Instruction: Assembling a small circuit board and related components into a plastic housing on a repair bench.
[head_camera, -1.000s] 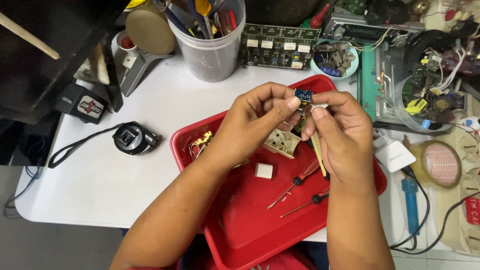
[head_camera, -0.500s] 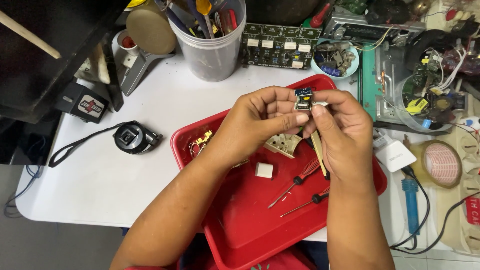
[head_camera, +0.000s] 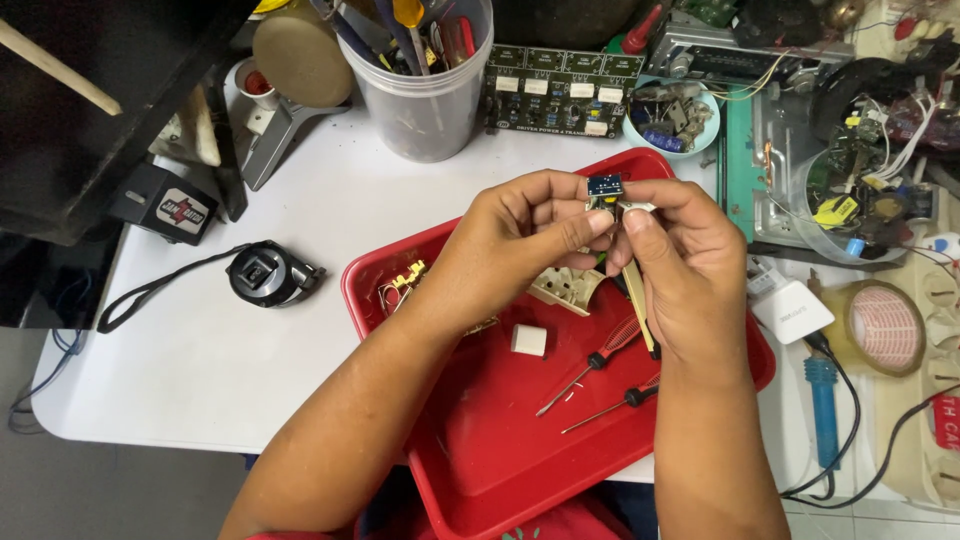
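Observation:
Both hands meet above the red tray (head_camera: 500, 460) and pinch a small electronic part with a blue top (head_camera: 604, 186). My left hand (head_camera: 515, 240) holds it from the left with thumb and fingers. My right hand (head_camera: 680, 270) grips it from the right and also has a thin cream tool (head_camera: 640, 305) running down under its palm. In the tray below lie a cream plastic shell piece (head_camera: 565, 290), a small white block (head_camera: 529, 340), two red-handled screwdrivers (head_camera: 590, 365) and brass-coloured metal clips (head_camera: 405, 282).
A clear tub of tools (head_camera: 425, 75) and a green circuit board (head_camera: 560, 90) stand at the back. A black tape measure with strap (head_camera: 265, 273) lies left of the tray. On the right are a blue soldering iron (head_camera: 822, 395), a tape roll (head_camera: 885, 325), a white adapter (head_camera: 790, 305) and wiring.
Both hands have shifted the small part slightly up and turned it between the fingertips. Everything in the tray and on the table stays where it was.

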